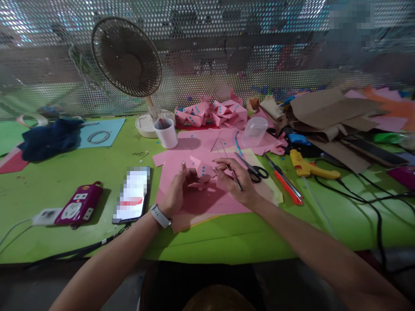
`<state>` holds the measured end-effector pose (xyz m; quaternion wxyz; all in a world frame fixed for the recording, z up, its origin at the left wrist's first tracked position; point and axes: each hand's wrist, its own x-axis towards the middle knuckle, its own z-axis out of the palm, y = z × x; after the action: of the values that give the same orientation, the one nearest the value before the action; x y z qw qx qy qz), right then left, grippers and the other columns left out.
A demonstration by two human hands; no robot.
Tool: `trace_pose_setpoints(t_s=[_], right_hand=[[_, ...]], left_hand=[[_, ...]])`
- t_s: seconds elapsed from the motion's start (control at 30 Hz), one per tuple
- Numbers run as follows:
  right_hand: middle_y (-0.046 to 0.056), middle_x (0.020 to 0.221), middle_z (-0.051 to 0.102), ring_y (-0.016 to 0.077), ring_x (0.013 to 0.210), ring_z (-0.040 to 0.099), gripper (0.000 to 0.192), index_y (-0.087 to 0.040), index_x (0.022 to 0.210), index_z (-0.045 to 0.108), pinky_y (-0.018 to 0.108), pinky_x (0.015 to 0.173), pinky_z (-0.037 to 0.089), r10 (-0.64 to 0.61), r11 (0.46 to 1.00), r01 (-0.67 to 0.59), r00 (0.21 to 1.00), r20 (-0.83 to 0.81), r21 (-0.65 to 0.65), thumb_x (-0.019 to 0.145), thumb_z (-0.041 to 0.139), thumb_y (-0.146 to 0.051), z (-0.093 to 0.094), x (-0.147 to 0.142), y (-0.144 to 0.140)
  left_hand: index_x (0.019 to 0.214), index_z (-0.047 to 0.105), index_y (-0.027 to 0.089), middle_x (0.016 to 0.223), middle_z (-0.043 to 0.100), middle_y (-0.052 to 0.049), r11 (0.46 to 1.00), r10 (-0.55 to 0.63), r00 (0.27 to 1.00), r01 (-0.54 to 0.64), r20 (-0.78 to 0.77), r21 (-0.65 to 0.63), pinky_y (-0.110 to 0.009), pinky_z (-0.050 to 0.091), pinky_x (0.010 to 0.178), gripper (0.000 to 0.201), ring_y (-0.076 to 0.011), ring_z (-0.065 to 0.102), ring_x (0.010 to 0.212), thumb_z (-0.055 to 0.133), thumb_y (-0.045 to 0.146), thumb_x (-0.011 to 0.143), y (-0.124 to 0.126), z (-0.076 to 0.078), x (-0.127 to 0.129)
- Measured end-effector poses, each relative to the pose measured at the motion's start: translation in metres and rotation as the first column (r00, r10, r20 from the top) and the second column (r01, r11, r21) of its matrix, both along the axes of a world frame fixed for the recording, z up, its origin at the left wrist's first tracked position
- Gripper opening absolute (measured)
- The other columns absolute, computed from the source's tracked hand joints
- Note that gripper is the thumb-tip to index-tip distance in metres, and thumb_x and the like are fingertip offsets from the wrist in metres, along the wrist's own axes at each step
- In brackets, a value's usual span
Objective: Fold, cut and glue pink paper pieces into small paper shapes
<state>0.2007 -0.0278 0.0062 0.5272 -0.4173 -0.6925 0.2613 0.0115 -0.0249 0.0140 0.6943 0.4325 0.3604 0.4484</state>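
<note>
My left hand (180, 188), with a watch on its wrist, is closed on a folded pink paper piece (203, 167) marked with blue dots. To its right, my right hand (236, 179) holds a thin metal tool like tweezers (234, 176) between its fingers, close to the paper piece. Both hands are above pink paper sheets (181, 218) on the green table. Black-handled scissors (257, 172) lie just beyond my right hand, and a red utility knife (287, 185) lies farther right.
A yellow glue gun (313, 166) with black cables lies at right, near brown paper (320, 110). Folded pink papers (227, 113) stand at the back beside a white cup (166, 134) and a fan (126, 58). A phone (132, 194) and purple power strip (79, 205) lie at left.
</note>
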Motion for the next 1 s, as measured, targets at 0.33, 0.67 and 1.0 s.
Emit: trace_pose_setpoints(t_s=[0.33,0.67,1.0], right_hand=[[0.004,0.095,0.063,0.0159,0.088,0.062,0.024,-0.023,0.114,0.059,0.031,0.081,0.052,0.017,0.999,-0.019,0.998,0.064,0.026,0.092,0.055,-0.031,0.0031,-0.0039,-0.0045],[0.001,0.091,0.063,0.0164,0.087,0.063,0.025,-0.026,0.113,0.059,0.030,0.079,0.052,0.007,0.998,-0.011,0.998,-0.057,-0.055,0.091,0.057,-0.036,-0.0035,0.0013,0.0015],[0.004,0.099,0.063,0.0169,0.092,0.062,0.024,-0.024,0.114,0.059,0.031,0.083,0.051,0.021,1.000,-0.020,1.000,0.017,-0.015,0.091,0.057,-0.032,0.0001,-0.0021,-0.0016]], left_hand=[[0.072,0.057,0.015,0.068,0.068,-0.005,0.982,0.057,0.950,0.002,-0.306,0.190,-0.028,0.054,0.061,0.039,-0.0153,0.065,0.063,0.067,0.052,0.080,-0.0001,0.0003,0.0031],[0.088,0.063,0.016,0.087,0.071,-0.011,0.990,-0.030,0.991,0.048,-0.132,0.136,-0.028,0.056,0.060,0.058,-0.0209,0.068,0.083,0.045,0.070,0.085,-0.0001,-0.0005,-0.0003],[0.076,0.061,0.013,0.069,0.069,-0.004,0.982,0.002,0.940,0.063,-0.340,0.179,-0.020,0.049,0.051,0.037,-0.0102,0.061,0.055,0.070,0.049,0.078,0.0004,0.0004,0.0025]])
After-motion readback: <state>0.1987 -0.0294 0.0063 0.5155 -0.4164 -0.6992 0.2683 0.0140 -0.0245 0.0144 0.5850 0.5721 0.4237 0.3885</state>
